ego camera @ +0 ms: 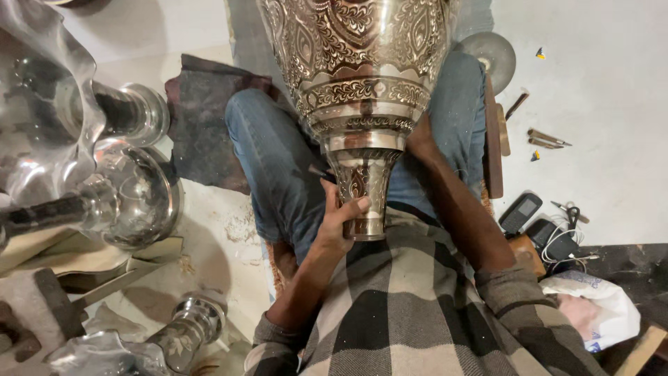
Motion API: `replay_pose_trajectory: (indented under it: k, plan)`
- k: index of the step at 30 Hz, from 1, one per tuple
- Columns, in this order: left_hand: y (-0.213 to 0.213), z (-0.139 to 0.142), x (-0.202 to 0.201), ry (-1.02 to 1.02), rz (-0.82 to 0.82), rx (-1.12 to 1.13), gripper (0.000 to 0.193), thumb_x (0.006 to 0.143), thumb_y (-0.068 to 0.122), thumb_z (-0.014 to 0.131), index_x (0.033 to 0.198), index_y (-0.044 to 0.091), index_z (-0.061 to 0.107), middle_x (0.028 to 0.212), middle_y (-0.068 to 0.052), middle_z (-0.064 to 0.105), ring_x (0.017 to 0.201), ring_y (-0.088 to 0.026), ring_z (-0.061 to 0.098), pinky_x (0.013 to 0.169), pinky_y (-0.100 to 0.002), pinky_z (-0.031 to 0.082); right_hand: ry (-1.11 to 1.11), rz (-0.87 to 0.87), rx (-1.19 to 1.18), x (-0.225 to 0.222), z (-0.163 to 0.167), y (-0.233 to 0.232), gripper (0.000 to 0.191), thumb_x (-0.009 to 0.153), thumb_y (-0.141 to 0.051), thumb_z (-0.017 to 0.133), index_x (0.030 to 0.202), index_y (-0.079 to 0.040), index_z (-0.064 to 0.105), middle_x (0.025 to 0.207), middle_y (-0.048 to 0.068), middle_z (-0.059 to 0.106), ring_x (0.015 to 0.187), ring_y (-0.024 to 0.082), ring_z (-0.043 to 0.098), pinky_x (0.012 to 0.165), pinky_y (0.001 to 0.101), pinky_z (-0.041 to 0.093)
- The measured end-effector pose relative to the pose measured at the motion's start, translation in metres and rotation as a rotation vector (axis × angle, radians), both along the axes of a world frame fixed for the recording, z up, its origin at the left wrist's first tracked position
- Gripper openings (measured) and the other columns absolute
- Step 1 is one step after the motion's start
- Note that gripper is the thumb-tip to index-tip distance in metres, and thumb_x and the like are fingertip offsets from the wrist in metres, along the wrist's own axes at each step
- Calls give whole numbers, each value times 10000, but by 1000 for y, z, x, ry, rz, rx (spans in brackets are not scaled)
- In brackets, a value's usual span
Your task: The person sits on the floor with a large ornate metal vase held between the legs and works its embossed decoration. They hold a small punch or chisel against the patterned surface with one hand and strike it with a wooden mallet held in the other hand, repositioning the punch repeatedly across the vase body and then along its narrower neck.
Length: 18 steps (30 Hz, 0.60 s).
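A large silver vase (358, 63) with dense engraved patterns lies across my lap in blue jeans, its narrow neck (363, 184) pointing at me. My left hand (339, 223) wraps the neck from the left, thumb on the front near its rim. A thin dark tool tip (321, 172) shows just above the fingers; whether the hand holds it is unclear. My right forearm (459, 209) runs up along the right side of the vase, and that hand is hidden behind the body near the shoulder.
Polished plain metal vases (118, 195) lie on the floor at left, another (188, 327) at lower left. A dark cloth (205, 118) is beside my knee. At right lie a wooden strip (492, 139), chisels (546, 139), two phones (520, 212), a cable, scissors and a white bag (598, 306).
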State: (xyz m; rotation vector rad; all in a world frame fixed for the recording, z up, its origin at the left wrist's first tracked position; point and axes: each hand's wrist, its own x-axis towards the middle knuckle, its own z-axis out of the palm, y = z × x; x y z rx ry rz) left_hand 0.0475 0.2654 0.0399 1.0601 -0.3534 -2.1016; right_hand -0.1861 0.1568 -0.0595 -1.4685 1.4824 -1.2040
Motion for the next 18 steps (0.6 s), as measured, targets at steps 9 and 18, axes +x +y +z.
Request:
replay_pose_trajectory:
  k: [9, 18]
  plan:
    - [24, -36, 4, -14, -40, -59, 924, 736, 144, 769, 1500, 14, 265, 1190, -110, 567, 1074, -205, 604, 953, -361, 517, -649, 50, 149, -4, -1, 4, 379, 1041, -246, 592, 1330, 0, 595, 1249, 145, 688, 1135, 269, 669, 997, 407, 562]
    - [21, -22, 6, 39, -98, -135, 995, 781, 200, 757, 1576, -7, 195, 1315, -145, 561, 1245, -262, 565, 1112, -371, 443, -474, 40, 179, -18, -24, 19, 364, 1011, -207, 614, 1319, -13, 619, 1269, 153, 686, 1175, 291, 653, 1037, 431, 524]
